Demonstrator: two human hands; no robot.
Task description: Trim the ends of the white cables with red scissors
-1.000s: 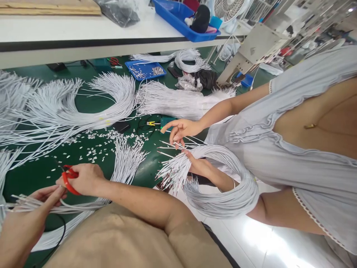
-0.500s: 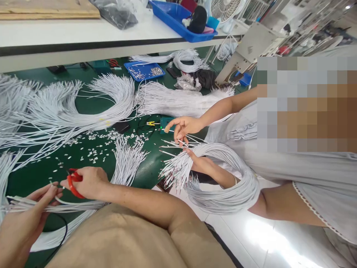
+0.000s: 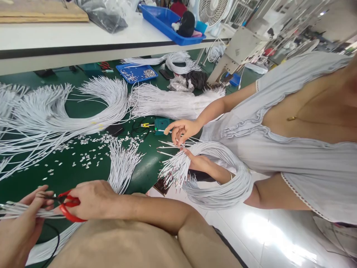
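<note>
At the lower left, my left hand is closed around a bundle of white wires whose ends point left. My right hand grips red-handled scissors. Their dark blades reach to the fingertips of my left hand; whether they touch a wire is too small to tell. More white wire lies below my hands, beside a thin black cable. Another wire bundle lies just beyond my right forearm.
A co-worker at the right holds a looped wire bundle. Small pale scraps litter the green table. Long wire bundles lie farther back, near a blue tray of small metal parts. A white shelf runs above.
The scissors have moved down and left, so their blades now meet the fingertips of my left hand. The view has shifted slightly. The co-worker's hands stay at their bundle.
</note>
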